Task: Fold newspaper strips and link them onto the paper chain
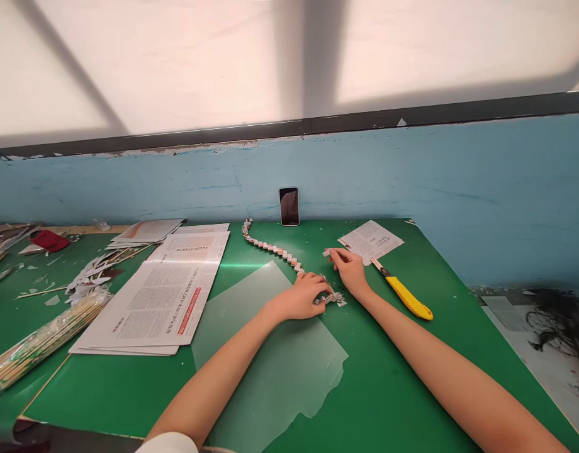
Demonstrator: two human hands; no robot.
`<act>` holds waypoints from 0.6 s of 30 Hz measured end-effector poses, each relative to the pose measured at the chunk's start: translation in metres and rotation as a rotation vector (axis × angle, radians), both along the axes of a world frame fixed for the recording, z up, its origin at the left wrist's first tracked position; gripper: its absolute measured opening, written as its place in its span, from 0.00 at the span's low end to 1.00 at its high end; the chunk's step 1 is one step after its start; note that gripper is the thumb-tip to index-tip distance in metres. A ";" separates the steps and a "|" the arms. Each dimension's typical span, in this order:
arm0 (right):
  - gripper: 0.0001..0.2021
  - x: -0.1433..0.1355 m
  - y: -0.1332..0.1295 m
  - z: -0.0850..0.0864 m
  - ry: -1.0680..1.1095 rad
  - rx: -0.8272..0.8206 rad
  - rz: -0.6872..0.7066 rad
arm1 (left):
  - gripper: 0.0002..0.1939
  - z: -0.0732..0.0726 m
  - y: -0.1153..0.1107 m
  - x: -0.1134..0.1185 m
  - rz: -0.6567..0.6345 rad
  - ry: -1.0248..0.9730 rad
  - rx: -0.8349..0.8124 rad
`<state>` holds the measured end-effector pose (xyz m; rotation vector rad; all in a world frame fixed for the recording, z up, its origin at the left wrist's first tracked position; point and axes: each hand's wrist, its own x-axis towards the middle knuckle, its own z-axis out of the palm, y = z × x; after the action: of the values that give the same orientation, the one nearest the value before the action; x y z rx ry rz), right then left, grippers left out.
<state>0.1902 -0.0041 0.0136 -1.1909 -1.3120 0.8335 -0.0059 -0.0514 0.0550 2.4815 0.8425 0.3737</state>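
Observation:
A zigzag chain of folded newsprint [275,250] runs from the back of the green table down to my left hand [304,296]. The fingers of that hand are curled at a small heap of folded paper bits [335,298]. My right hand [348,269] pinches a small piece of paper [326,252] between thumb and fingertips, a little above the heap. Under my left forearm lies a translucent sheet [275,371] with one ragged edge. A yellow utility knife [410,297] rests right of my right hand, its tip touching a square of newsprint [372,241].
Stacked newspapers [162,296] lie on the left of the green table [388,396]. Beyond them are bundled sticks in plastic [48,340], paper scraps and a red item [48,240]. A phone [289,206] leans upright against the blue wall. The table's right edge slopes toward the lower right.

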 end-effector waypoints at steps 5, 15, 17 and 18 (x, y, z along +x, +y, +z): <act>0.20 0.000 0.001 -0.001 0.005 0.016 -0.009 | 0.14 -0.003 -0.010 0.011 -0.037 0.062 0.117; 0.18 0.001 0.003 -0.006 0.074 0.029 -0.009 | 0.07 0.015 -0.012 0.013 0.120 -0.216 -0.347; 0.18 -0.001 0.002 -0.005 0.099 0.032 0.016 | 0.08 0.012 -0.008 0.014 0.171 -0.398 -0.489; 0.18 -0.001 0.002 -0.004 0.105 0.031 0.030 | 0.08 0.009 -0.005 0.013 0.195 -0.479 -0.555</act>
<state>0.1888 -0.0019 0.0092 -1.0914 -1.2558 0.8829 0.0076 -0.0563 0.0639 1.7088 0.8418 0.6667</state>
